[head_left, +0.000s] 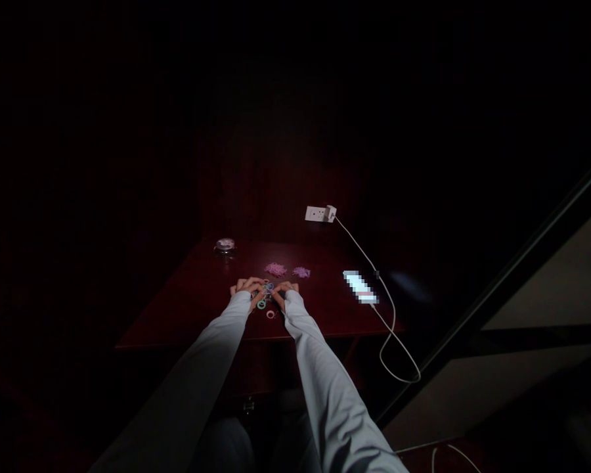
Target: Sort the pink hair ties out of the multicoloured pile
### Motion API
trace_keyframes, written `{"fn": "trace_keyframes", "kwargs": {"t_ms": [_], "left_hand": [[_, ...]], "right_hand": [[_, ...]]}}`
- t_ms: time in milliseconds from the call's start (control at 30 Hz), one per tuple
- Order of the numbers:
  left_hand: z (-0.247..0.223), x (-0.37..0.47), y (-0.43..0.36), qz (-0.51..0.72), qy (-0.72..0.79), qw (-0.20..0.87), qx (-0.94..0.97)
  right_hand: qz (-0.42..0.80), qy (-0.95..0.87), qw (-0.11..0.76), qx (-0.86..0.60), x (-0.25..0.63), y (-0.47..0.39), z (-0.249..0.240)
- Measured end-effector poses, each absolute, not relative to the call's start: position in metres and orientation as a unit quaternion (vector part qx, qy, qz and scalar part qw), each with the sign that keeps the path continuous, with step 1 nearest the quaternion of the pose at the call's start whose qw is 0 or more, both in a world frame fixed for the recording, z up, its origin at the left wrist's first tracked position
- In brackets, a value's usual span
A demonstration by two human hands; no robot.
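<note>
Both hands reach over the dark red table and meet at a small cluster of coloured rings point(268, 288), which look like little elastic hair ties. My left hand point(247, 286) has its fingers curled, with thumb and fingertips drawn together at the cluster's left side. From the right, my right hand point(286, 290) bends its fingers in a pinch against the same rings. What sits between the fingertips is too small to make out. Nearer the front edge lie a green ring point(261, 305) and a pink ring point(270, 315).
Behind the hands are a pink pile point(276, 269) and a purple pile point(301, 272) of small pieces. A clear round container point(225, 246) stands back left. At right, a lit phone point(360, 287) is on a white cable point(393, 309) running to a wall socket point(316, 214).
</note>
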State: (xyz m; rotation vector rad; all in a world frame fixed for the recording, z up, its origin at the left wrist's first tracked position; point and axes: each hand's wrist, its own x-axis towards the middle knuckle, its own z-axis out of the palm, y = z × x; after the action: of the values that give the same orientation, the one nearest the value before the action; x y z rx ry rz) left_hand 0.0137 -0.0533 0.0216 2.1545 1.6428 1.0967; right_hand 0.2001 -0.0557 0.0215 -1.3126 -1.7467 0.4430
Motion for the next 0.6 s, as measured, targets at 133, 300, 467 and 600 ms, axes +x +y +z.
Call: {"fn": "trace_keyframes", "kwargs": {"t_ms": [133,300,467,600], "left_hand": [[0.0226,0.015,-0.0548,0.383,0.558,0.109,0.728],[0.0249,0.0176,-0.0568,0.389,0.568,0.106,0.718],[0.0243,0.0209,-0.0566,0.395,0.572,0.104,0.711],[0.0252,0.0239,-0.0569,0.396,0.582,0.103,0.703]], "right_hand": [[0.185,-0.7,0.44,-0.531,0.1998,-0.0545,0.02],[0.181,-0.694,0.449,-0.532,0.1997,-0.0521,0.0178],[0.177,-0.691,0.462,-0.527,0.1997,-0.0504,0.0169],[0.183,-0.685,0.472,-0.524,0.1996,-0.0505,0.0171]]}}
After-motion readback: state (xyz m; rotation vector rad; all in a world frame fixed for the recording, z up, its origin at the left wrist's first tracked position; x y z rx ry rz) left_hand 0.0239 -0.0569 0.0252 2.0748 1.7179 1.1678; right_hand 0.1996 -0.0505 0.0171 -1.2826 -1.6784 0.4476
